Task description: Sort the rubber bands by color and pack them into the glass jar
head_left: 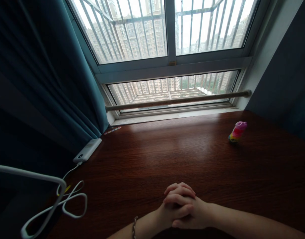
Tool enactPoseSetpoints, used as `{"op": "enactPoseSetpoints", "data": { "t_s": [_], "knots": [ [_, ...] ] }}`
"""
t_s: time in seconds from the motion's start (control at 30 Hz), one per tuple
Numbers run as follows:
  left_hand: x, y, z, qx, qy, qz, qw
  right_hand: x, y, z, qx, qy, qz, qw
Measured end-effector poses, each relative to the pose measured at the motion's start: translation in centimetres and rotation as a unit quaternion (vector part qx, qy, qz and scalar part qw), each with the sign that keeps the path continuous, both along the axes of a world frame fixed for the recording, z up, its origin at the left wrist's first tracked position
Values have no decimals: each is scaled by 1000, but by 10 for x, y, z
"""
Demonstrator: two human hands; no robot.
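Observation:
My left hand (166, 214) and my right hand (199, 212) are clasped together, fingers interlaced, low in the middle of the view. Each is closed around the other, and the palms are hidden. Under them lies the dark reddish-brown wooden tabletop (152, 159). A bracelet (134, 227) circles my left wrist. Well beyond my right hand, towards the right, stands a small rainbow-coloured bottle-shaped object (237, 132) with a pink top; neither hand touches it.
At the left table edge, a white device like a power bank (88, 150) has a white cable (74, 194) plugged in. A white bent tube (30, 173) crosses the lower left. Small round stickers (112, 130), a blue curtain (68, 73) and a barred window (132, 36) with a rail (177, 101) border the far side.

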State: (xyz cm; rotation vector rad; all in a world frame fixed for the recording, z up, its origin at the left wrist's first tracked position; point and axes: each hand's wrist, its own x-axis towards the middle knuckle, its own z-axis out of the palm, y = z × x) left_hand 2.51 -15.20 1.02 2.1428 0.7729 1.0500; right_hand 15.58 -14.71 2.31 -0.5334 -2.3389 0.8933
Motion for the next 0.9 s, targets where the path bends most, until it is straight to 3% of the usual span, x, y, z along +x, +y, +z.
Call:
{"op": "enactPoseSetpoints", "data": {
  "t_s": [0.1,0.3,0.57,0.73,0.9],
  "knots": [
    [0,0,-4,-10,7,5,1000,0,0,-1,-3,-1,0,1000],
    [1,0,0,72,43,48,995,-1,0,-1,-1,8,-3,1000],
    [0,0,-7,-23,32,22,999,0,0,1,6,13,-1,1000],
    [0,0,-10,-13,11,11,1000,0,1,-4,2,16,-1,1000],
    [0,1,-15,42,43,44,997,0,0,-5,3,11,-1,1000]
  ]
}}
